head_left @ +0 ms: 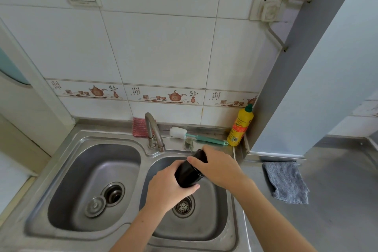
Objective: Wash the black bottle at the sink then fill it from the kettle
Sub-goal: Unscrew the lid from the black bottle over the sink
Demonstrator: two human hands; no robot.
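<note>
The black bottle [189, 172] is held tilted over the right bowl of the sink [131, 143], gripped low down by the left hand [166, 187] and at its top end by the right hand [216, 166], near the tap [154, 132].

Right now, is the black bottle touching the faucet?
Apart. The head view shows the black bottle, gripped by both hands over the right basin, with bare steel between it and the faucet.
</note>
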